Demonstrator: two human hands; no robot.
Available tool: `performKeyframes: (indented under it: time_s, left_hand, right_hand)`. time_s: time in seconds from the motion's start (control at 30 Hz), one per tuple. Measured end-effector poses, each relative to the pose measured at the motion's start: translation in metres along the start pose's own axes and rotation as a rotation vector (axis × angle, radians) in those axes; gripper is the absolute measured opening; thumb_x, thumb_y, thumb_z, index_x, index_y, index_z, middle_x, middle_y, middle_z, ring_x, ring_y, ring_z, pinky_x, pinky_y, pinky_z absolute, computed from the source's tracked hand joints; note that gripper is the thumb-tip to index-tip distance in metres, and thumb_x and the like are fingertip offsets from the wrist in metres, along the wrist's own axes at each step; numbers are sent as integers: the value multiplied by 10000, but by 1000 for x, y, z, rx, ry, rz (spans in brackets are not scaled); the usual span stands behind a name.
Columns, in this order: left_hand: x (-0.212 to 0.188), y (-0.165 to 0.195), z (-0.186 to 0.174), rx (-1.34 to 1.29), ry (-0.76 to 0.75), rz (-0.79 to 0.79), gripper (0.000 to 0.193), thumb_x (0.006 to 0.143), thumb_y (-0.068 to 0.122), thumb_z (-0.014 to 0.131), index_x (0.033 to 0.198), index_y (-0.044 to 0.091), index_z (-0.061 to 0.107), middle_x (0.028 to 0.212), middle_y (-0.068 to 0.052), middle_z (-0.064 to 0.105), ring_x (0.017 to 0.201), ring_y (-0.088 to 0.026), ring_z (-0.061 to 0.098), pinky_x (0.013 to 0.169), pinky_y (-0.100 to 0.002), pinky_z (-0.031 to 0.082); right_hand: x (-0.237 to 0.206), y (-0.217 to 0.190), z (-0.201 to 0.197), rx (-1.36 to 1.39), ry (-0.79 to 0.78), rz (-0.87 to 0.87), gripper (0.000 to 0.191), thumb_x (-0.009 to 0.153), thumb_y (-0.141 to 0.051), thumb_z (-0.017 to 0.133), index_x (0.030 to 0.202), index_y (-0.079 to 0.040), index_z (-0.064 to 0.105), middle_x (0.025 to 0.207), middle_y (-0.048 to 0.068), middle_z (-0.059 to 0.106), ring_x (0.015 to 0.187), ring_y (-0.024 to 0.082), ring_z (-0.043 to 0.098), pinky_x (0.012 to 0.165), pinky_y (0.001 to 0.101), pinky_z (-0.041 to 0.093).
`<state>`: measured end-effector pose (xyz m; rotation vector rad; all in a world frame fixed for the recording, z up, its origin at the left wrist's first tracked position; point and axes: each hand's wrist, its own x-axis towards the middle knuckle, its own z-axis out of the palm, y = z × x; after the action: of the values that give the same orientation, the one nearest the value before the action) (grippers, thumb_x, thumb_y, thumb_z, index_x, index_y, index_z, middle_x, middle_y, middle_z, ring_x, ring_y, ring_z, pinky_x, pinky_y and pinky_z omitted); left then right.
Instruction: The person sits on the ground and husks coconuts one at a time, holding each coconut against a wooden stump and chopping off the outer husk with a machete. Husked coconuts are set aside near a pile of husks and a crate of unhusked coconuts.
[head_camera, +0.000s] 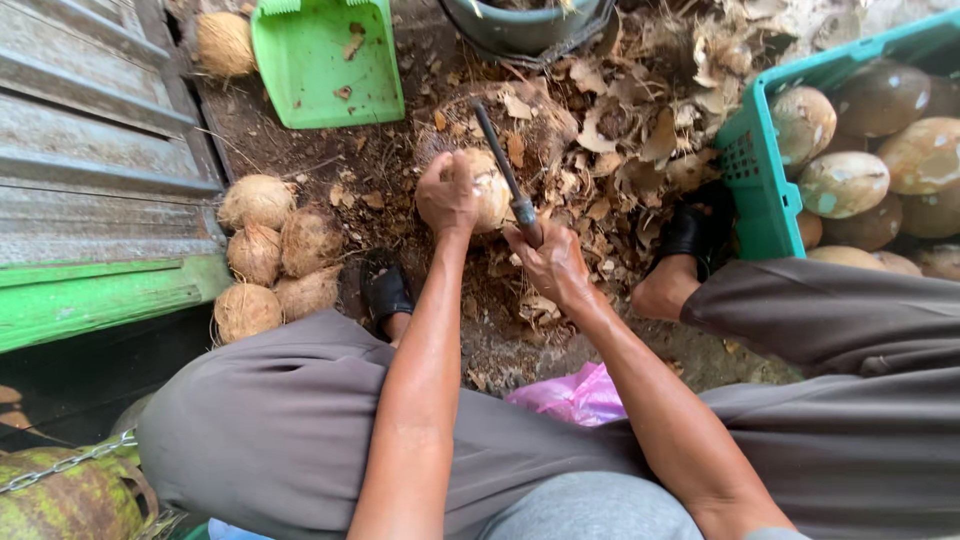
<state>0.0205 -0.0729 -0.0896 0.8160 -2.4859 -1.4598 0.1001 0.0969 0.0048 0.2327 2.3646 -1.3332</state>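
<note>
My left hand (447, 193) grips a husked, pale brown coconut (492, 190) and holds it on the ground between my feet. My right hand (548, 260) is closed on the handle of a dark metal blade (497, 153). The blade slants up and to the left across the coconut, touching its right side. Both forearms reach down from my knees, which are covered in grey-brown trousers.
Several husked coconuts (270, 250) lie in a pile to the left by a green-edged wooden wall (100, 290). A green dustpan (325, 60) lies at the top. A teal crate (755, 170) of unhusked coconuts stands at right. Dry husk scraps (640, 130) litter the ground. A pink bag (575, 395) lies below.
</note>
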Motion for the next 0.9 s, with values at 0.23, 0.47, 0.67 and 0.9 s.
performKeyframes:
  time_s: [0.23,0.47,0.67,0.9]
  left_hand:
    - [4,-3,4,51,26,5,491,935,552,456,943,148,736,801,-28,708,670,-162,635,580,-364,493]
    - [4,-1,-1,59,36,-67,607,894,688,505,1022,150,754,817,-46,730,705,-184,686,588,-374,515]
    - [4,-5,4,30,3,-34,600,916,684,472,879,140,724,776,-58,708,699,-205,678,616,-396,509]
    - [2,1,2,44,58,16,571,903,684,506,848,157,717,816,-27,717,720,-185,666,627,-379,517]
  right_hand:
    - [15,33,-1,-95,-119,190,370,1040,-367,601,769,-132,513,599,-10,496,451,149,431,388,367,391]
    - [10,15,-13,21,-164,257,417,964,-456,657,769,-123,499,587,-2,519,448,140,492,401,356,459]
    - [6,9,-12,21,47,-116,475,1010,-447,657,694,-130,498,601,-31,516,505,114,474,435,329,385]
    - [7,14,-10,-72,-107,243,394,980,-425,656,718,-160,529,587,-22,516,455,121,457,394,335,384]
